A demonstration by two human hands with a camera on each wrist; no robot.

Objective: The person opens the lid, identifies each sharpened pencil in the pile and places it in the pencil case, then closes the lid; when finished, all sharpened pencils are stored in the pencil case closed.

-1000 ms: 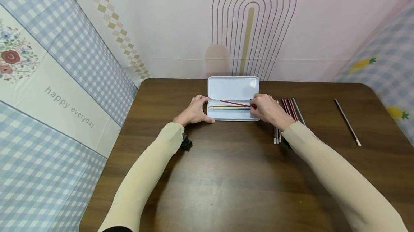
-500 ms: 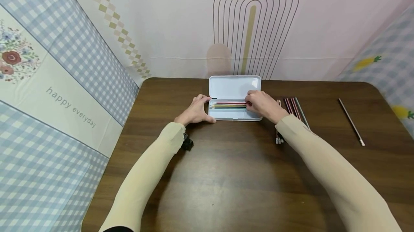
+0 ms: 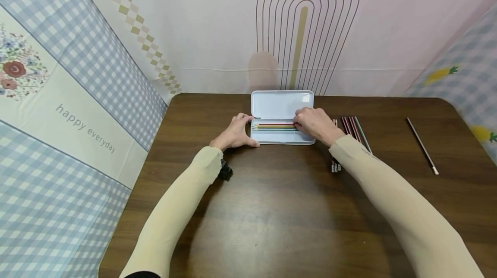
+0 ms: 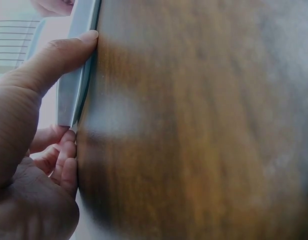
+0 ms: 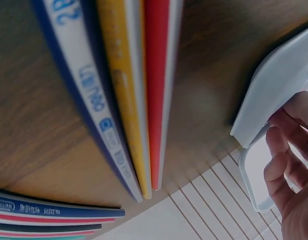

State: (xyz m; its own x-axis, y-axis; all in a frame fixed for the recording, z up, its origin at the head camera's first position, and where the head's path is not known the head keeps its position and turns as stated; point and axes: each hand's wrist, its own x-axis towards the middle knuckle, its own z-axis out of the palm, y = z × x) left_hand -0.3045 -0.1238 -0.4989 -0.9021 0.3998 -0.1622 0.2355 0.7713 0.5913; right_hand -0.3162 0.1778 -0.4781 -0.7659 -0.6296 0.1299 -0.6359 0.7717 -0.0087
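Observation:
A white pencil case (image 3: 272,139) stands with its lid (image 3: 282,104) raised near the table's far edge. Several coloured pencils (image 3: 272,128) lie lengthwise in its back part, a red pencil (image 3: 276,124) rearmost. My left hand (image 3: 234,132) grips the case's left end, thumb along the front wall and fingers behind. My right hand (image 3: 315,125) reaches into the right end, its fingers over the pencils' ends, seemingly pinching the red pencil; the case wall hides the fingertips in the right wrist view.
Loose pencils (image 3: 336,167) with white ends lie partly under the right forearm. Beside them is a group of dark red and green-grey pencils (image 3: 351,128). A lone pencil (image 3: 422,146) lies farther right. A patterned cloth (image 3: 209,32) hangs behind the brown table (image 3: 272,209).
My right hand has moved slightly left and lowered the slanted red pencil into the case, where it now lies level with the others. The left hand keeps its grip on the case.

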